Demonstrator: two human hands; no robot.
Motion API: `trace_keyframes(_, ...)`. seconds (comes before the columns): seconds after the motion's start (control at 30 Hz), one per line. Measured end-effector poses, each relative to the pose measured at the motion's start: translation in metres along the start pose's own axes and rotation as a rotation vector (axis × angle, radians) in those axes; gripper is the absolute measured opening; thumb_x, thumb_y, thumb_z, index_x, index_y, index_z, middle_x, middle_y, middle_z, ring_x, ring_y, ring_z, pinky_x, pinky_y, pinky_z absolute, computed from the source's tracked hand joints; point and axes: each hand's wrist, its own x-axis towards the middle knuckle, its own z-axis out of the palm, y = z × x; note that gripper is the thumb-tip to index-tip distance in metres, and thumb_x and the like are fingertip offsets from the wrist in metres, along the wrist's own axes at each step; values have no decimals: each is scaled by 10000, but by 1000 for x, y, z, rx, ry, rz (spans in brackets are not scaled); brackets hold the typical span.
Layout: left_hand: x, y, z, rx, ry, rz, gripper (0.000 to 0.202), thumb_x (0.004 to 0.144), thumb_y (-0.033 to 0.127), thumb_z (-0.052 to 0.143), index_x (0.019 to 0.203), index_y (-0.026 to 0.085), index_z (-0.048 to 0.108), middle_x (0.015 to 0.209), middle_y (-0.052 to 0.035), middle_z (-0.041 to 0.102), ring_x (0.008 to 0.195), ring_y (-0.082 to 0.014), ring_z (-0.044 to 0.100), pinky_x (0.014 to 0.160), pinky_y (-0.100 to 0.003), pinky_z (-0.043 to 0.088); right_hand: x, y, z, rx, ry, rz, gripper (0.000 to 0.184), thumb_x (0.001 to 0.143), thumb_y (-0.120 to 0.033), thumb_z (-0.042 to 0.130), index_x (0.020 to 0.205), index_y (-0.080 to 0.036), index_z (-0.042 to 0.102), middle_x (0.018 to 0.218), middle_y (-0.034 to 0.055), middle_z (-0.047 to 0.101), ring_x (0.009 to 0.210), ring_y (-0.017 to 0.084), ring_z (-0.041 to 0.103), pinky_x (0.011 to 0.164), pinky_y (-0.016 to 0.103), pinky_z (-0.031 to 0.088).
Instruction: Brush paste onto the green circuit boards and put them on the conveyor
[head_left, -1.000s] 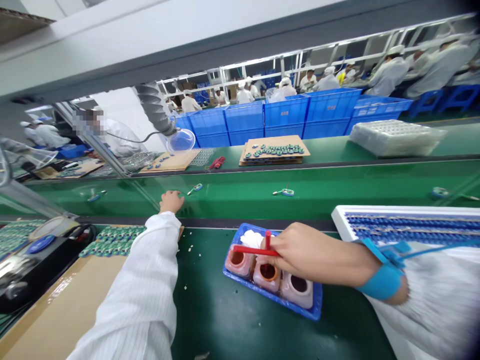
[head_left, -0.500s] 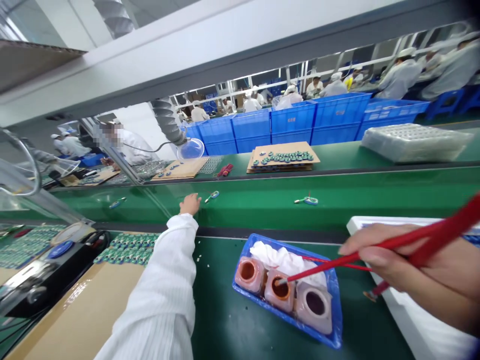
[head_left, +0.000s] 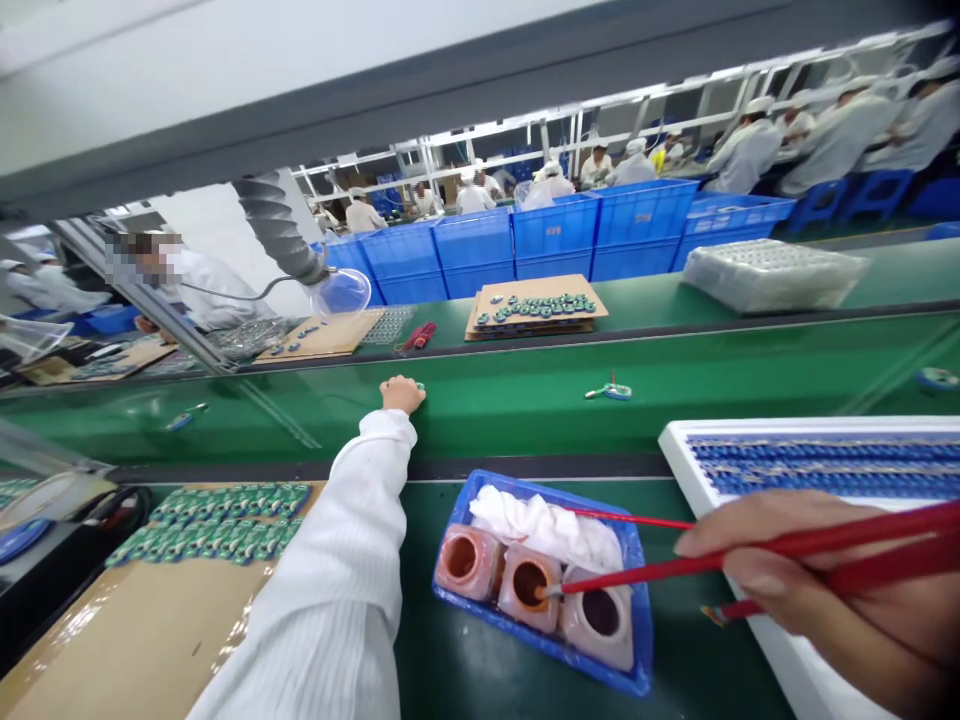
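Observation:
My left hand point(head_left: 403, 394) is closed over a small green circuit board point(head_left: 421, 387) on the green conveyor belt; only the board's edge shows past the fingers. My right hand point(head_left: 862, 640) grips red-handled paintbrushes point(head_left: 637, 577). One brush tip reaches the mouth of the middle jar point(head_left: 517, 610), while another tip points left near the palm. That jar stands between a second orange-stained jar point(head_left: 459, 562) and a dark-filled jar point(head_left: 611, 645) in a blue tray point(head_left: 641, 620). White cloth point(head_left: 517, 515) lies behind the jars. A thin red handle crosses the cloth.
Circuit boards point(head_left: 217, 520) lie in rows on cardboard at left. A white foam tray point(head_left: 679, 445) holds blue parts on the right. Another board point(head_left: 616, 392) rests on the belt. Beyond are boards on cardboard point(head_left: 540, 308), a plastic-wrapped stack point(head_left: 776, 275), blue bins and seated co-workers.
My left hand has moved right onto the circuit board and closed on it. The view has turned right, showing more of the foam tray. The brush stays at the middle jar.

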Motion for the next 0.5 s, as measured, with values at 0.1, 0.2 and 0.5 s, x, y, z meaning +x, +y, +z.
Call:
trace_keyframes(0.1, -10, 7, -15, -91, -27, 25, 299, 840, 307, 569, 1074, 121, 568, 1178, -106, 530, 1102, -236, 499, 940, -467, 408, 12, -6, 6, 51, -101, -122, 346, 998, -399, 304, 871, -238, 583, 760, -6, 607, 663, 134, 585, 566, 215, 482)
trace_keyframes(0.2, -31, 10, -40, -242, -36, 42, 277, 837, 281, 575, 1057, 113, 563, 1119, -100, 555, 1012, -207, 549, 870, -412, 468, 30, -13, 23, 32, -237, -299, 450, 1014, -261, 199, 785, -182, 579, 756, 1, 600, 668, 128, 575, 596, 224, 455)
trace_keyframes(0.5, -175, -3, -135, -818, -168, 159, 603, 786, 254, 597, 1317, 271, 310, 1142, -65, 599, 820, -133, 642, 600, -197, 508, 67, -28, 66, -116, -529, -423, 282, 950, -297, 497, 721, -138, 533, 635, -16, 554, 502, 133, 496, 434, 254, 215)
